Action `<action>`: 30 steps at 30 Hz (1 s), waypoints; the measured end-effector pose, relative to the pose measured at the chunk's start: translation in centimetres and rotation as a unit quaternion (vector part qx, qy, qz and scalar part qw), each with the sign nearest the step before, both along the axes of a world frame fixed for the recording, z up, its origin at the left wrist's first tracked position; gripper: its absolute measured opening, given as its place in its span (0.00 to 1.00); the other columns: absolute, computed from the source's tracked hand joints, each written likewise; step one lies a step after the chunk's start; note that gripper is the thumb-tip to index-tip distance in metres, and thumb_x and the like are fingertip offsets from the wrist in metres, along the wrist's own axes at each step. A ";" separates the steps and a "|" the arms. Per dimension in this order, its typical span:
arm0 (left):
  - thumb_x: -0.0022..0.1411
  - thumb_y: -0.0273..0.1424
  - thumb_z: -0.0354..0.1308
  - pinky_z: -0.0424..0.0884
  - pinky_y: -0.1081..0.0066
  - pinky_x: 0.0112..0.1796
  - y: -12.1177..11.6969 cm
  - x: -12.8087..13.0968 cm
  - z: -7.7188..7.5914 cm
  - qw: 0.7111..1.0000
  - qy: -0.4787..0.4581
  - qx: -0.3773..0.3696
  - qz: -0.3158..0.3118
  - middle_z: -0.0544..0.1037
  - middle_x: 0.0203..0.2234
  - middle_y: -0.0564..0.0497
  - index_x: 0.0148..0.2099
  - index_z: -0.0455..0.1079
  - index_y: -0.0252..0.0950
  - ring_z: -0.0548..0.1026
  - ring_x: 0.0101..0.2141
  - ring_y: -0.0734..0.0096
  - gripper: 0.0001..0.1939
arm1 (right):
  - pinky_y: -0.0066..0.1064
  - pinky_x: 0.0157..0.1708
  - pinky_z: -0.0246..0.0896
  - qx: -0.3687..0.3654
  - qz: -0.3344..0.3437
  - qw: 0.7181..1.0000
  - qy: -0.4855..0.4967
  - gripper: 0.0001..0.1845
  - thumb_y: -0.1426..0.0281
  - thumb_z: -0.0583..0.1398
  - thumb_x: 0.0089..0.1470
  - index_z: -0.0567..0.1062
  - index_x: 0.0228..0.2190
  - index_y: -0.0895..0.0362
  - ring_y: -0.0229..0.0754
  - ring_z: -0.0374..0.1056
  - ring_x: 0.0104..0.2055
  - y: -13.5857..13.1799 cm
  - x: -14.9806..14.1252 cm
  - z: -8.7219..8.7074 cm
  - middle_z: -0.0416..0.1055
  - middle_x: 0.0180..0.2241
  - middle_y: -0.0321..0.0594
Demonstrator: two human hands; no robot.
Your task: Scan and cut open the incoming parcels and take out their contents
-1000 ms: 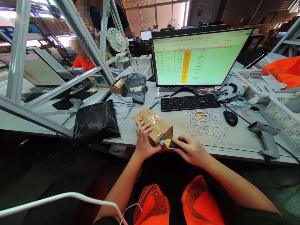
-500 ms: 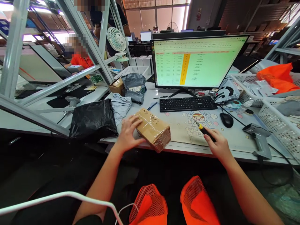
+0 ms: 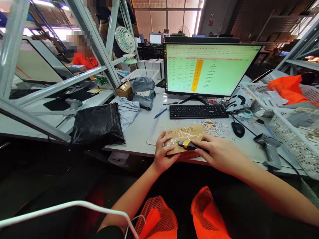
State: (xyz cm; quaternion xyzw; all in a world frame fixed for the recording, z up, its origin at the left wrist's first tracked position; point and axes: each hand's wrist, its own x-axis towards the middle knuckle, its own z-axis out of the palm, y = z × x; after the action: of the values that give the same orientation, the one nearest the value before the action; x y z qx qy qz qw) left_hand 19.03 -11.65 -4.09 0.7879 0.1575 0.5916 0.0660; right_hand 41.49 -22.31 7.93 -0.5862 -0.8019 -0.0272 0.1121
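Left fingers (image 3: 164, 151) clasp a carton (image 3: 179, 133), right fingers (image 3: 204, 145) pinch a cutter (image 3: 186, 144), at a white desk (image 3: 134, 139) facing windows (image 3: 174, 20)

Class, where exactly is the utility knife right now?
In the head view, the utility knife is just right of centre, in the right hand, its tip over the cardboard box.

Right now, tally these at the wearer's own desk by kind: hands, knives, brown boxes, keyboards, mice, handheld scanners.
Hands: 2 (left hand, right hand)
Knife: 1
Brown boxes: 2 (gripped box, rear box)
Keyboard: 1
Mouse: 1
Handheld scanner: 1
Total: 8
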 end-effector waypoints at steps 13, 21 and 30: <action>0.60 0.37 0.70 0.74 0.47 0.54 1.0 0.7 -1.1 0.999 -0.039 0.028 0.007 0.77 0.44 0.47 0.44 0.64 0.41 0.73 0.55 0.57 0.18 | 0.32 0.25 0.46 -0.065 -0.054 0.992 -0.092 0.11 0.61 0.59 0.68 0.80 0.44 0.49 0.40 0.63 0.26 2.1 -3.0 3.0 0.69 0.32 0.40; 0.58 0.35 0.71 0.72 0.45 0.56 1.2 0.1 -1.1 0.998 -0.052 0.047 -0.004 0.77 0.45 0.46 0.43 0.66 0.37 0.74 0.53 0.58 0.18 | 0.32 0.30 0.58 -0.164 -0.211 0.949 -0.168 0.19 0.60 0.54 0.68 0.83 0.47 0.52 0.47 0.71 0.34 1.9 4.7 5.7 0.75 0.35 0.45; 0.55 0.33 0.72 0.69 0.53 0.52 -2.6 1.8 0.9 0.999 0.025 -0.005 0.024 0.78 0.42 0.47 0.46 0.72 0.39 0.72 0.48 0.58 0.18 | 0.36 0.43 0.65 -0.082 -0.197 0.976 -0.045 0.24 0.57 0.51 0.71 0.76 0.59 0.49 0.49 0.71 0.44 -1.7 9.0 3.3 0.75 0.44 0.45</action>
State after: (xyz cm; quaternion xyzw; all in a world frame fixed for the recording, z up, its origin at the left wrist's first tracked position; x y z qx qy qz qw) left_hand 20.86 -14.24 -3.15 0.7982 0.1810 0.5722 0.0523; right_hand 50.48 -24.03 11.23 -0.7384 -0.6740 -0.0092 0.0200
